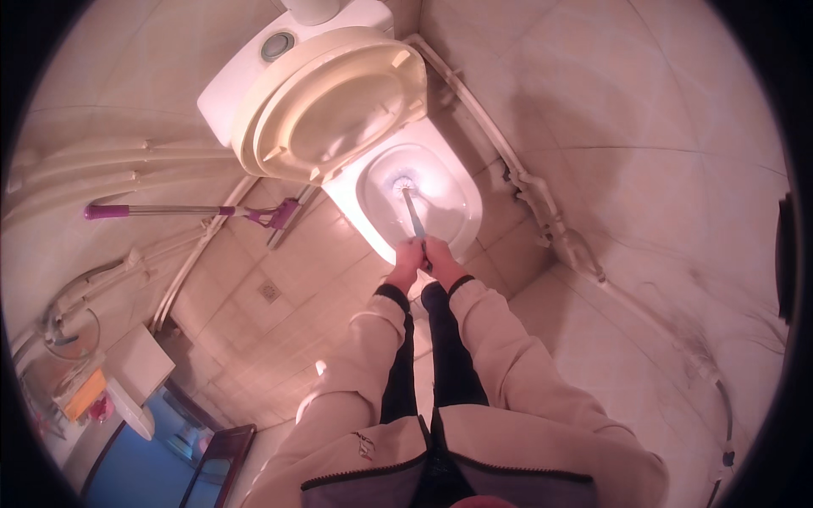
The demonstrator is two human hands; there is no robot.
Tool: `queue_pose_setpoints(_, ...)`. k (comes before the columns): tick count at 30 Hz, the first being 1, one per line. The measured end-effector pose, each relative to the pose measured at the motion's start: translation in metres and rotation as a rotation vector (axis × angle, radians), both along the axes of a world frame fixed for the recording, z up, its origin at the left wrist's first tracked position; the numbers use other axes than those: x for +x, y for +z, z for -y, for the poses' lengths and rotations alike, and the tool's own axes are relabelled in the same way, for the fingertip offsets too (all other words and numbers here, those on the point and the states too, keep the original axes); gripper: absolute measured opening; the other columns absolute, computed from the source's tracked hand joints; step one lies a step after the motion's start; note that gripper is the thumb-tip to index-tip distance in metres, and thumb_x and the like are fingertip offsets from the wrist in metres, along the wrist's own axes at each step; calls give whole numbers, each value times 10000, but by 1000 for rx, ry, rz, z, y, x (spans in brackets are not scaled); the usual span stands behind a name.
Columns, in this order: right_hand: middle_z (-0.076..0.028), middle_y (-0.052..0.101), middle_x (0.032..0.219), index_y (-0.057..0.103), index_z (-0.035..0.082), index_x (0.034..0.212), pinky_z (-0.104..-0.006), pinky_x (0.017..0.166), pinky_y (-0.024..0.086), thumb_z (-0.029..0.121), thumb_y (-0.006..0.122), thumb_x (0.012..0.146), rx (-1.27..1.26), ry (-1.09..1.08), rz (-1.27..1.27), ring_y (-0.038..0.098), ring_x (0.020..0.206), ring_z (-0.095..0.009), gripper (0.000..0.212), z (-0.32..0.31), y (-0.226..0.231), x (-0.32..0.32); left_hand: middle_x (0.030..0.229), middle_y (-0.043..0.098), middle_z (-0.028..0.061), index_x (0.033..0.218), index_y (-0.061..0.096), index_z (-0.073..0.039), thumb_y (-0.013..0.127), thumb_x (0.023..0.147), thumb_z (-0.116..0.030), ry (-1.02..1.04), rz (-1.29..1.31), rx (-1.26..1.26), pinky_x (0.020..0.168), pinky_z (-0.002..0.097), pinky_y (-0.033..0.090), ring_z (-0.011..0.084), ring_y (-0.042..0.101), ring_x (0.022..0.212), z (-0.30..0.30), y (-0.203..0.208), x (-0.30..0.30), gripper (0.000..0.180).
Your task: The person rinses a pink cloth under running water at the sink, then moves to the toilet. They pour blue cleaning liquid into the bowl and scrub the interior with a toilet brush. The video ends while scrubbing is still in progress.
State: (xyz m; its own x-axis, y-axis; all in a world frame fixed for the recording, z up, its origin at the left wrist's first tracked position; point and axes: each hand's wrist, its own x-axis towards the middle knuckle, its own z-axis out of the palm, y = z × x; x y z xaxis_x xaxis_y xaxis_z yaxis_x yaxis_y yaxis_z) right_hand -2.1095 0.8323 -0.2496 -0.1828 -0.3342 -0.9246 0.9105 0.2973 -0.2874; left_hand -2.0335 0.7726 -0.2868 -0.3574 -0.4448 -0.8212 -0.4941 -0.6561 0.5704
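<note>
My left hand and my right hand are closed together round the handle of a toilet brush. They hold it over the front of a white toilet bowl. The brush slants down and away from me, and its pale bristle head rests low in the bowl, near the drain hole. Behind the bowl, the cream seat and lid are raised against the white cistern. The lower end of the handle is hidden by my fingers.
A squeegee mop with purple grip stands left of the toilet. Pipes run along the right wall, others along the left. A floor drain lies in the tiles. A shelf with an orange box is at the lower left, beside a blue surface.
</note>
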Motion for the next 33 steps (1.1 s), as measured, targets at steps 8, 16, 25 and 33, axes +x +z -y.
queue_pose_setpoints(8, -29, 627, 824, 640, 74, 1026, -257, 468, 431, 269, 500, 963, 194, -223, -97, 586, 638, -114, 249, -118, 105, 33, 1010, 638, 299, 1182, 569, -5, 507, 926, -284, -450, -18, -174, 857, 490, 487, 452, 622, 984, -111, 100, 6, 384)
queue_pose_setpoints(16, -19, 625, 830, 648, 71, 985, -273, 528, 457, 177, 503, 951, -164, 123, -419, 588, 671, -122, 183, -31, 38, -5, 902, 652, 294, 1060, 588, 40, 466, 942, -275, -150, 100, -227, 731, 492, 508, 454, 640, 875, -30, 39, -24, 358)
queue_pose_setpoints(25, -94, 624, 1102, 529, 33, 1298, -315, 836, 514, 273, 451, 1015, -85, -38, -473, 623, 979, -187, 379, -111, 69, 23, 1149, 585, 332, 1367, 390, 49, 441, 964, -298, -326, -59, -310, 925, 511, 452, 476, 574, 1075, -99, 116, -12, 534)
queue_pose_setpoints(33, -67, 658, 968, 648, 20, 1118, -288, 763, 517, 233, 526, 965, 18, 132, -150, 642, 893, -158, 289, -19, 15, -22, 913, 655, 286, 1118, 592, 21, 458, 948, -269, -233, 87, -360, 752, 483, 506, 457, 635, 894, -17, 49, -34, 362)
